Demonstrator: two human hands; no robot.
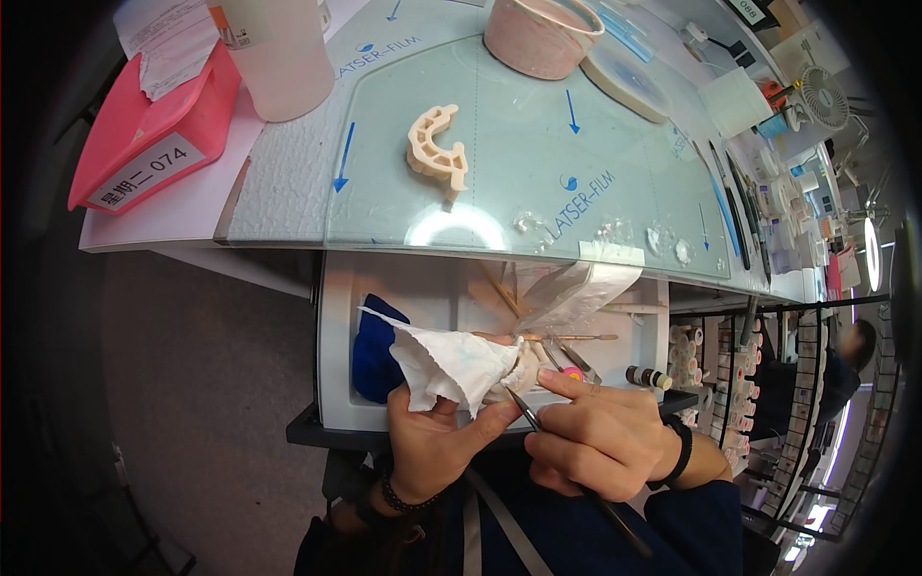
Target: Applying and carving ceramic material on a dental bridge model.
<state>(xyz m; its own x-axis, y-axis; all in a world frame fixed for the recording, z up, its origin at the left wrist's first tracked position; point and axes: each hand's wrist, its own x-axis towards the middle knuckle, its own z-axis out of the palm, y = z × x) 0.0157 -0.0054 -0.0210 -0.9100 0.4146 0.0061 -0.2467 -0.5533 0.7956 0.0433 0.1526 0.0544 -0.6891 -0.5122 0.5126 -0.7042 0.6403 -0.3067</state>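
My left hand [432, 456] is closed round a crumpled white tissue [451, 365] and a small cream dental piece [523, 370] at its right end; the fingers partly hide the piece. In my right hand [610, 437] is a thin dark-handled brush [615, 523], held like a pen. Its tip touches or nearly touches the dental piece; I cannot tell which. Both hands are over an open white drawer [338, 355]. A cream horseshoe-shaped dental arch [423, 149] lies on the glass slab [384, 206] above the drawer.
Brushes, tweezers, a clear bag [576, 293] and a blue object [375, 370] lie in the drawer. Around the slab stand a pink bin [192, 120], a bottle [288, 62], a pinkish bowl [538, 43] and small jars. A person [845, 365] is at far right.
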